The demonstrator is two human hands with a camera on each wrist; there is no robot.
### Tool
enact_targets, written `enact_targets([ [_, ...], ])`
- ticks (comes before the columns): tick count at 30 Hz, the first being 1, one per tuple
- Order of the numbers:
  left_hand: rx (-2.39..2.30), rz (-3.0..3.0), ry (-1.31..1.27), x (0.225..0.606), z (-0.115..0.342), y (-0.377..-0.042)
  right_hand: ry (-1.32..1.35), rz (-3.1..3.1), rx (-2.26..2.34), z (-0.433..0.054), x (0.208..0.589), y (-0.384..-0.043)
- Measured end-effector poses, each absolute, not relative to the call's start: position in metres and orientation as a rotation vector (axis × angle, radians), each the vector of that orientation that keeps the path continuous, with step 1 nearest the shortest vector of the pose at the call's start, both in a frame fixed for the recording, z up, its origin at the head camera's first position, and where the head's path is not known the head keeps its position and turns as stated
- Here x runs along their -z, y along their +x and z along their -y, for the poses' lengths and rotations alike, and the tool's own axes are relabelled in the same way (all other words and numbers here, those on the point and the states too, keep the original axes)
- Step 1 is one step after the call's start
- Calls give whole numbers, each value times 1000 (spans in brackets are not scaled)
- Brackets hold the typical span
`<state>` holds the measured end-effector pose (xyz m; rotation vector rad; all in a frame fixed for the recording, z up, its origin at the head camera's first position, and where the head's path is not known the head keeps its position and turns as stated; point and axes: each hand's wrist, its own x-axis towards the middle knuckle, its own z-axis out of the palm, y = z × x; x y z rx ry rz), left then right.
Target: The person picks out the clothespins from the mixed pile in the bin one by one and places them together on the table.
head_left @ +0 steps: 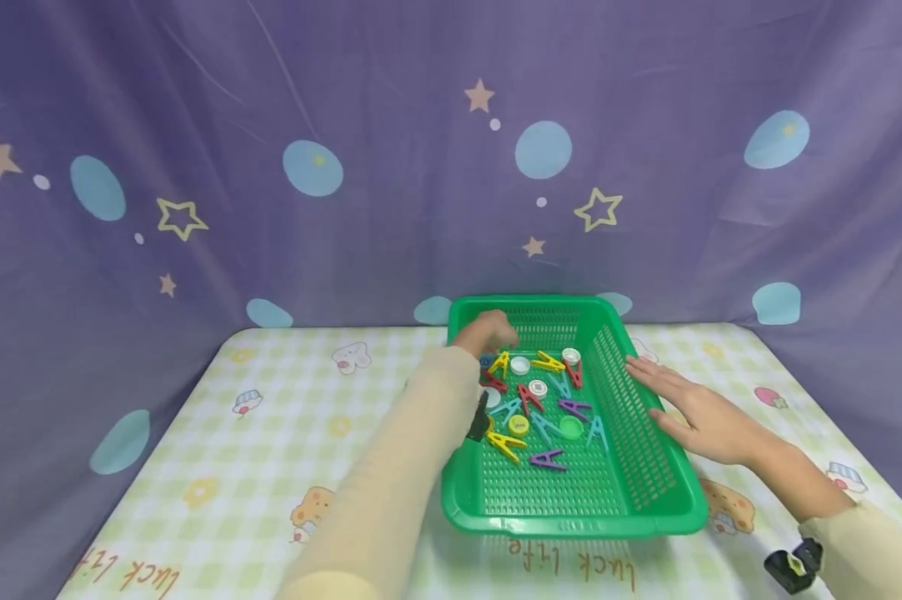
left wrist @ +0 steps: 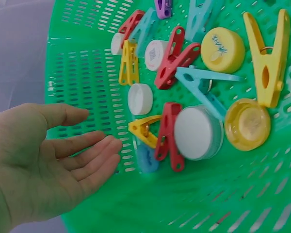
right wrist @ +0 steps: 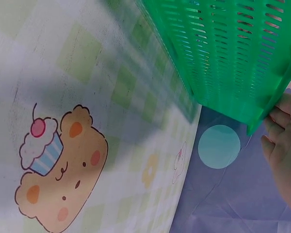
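A green plastic basket (head_left: 571, 525) holds several clothespins and bottle caps. My left hand (left wrist: 63, 155) is inside its far left part, fingers loosely extended and holding nothing. Nearest those fingers lie a yellow clothespin (left wrist: 144, 128), a blue piece (left wrist: 148, 158), and a white cap (left wrist: 140, 99). Just beyond are a red clothespin (left wrist: 170, 133) and a taller white cap (left wrist: 196, 132). My right hand (head_left: 702, 417) rests with straight fingers on the basket's right rim; in the right wrist view its fingers (right wrist: 280, 118) lie at that rim.
The basket stands on a table with a green checked cloth (head_left: 331, 400). A purple curtain (head_left: 421, 250) hangs right behind the table's far edge. Purple clothespins (head_left: 547, 460), a green cap (head_left: 571, 428) and a yellow cap (head_left: 518, 426) lie toward the basket's middle and front.
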<state>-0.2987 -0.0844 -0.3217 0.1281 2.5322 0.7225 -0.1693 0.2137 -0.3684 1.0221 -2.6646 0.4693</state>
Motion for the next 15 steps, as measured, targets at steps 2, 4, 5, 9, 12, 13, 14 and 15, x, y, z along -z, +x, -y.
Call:
enact_targets([
  [2,-719,-2540,100,324,82,-301,1013,2672,-471,-214,367,-170],
  [4,-706,-2554,89,327,81,-302,1011,2670,-464,-214,366,-171],
  [5,-693,-2557,89,328,80,-302,1008,2670,-465,-214,366,-171],
  [9,-655,-2587,88,334,79,-298,990,2687,-461,-214,368,-171],
  [12,-674,-2584,78,336,78,-292,953,2721,-439,-214,368,-170],
  [13,-678,-2583,79,337,77,-290,943,2730,-426,-213,368,-170],
  [14,-701,-2578,66,337,77,-289,934,2737,-416,-213,369,-170],
  [15,-709,-2574,59,338,76,-287,930,2743,-404,-213,369,-170],
])
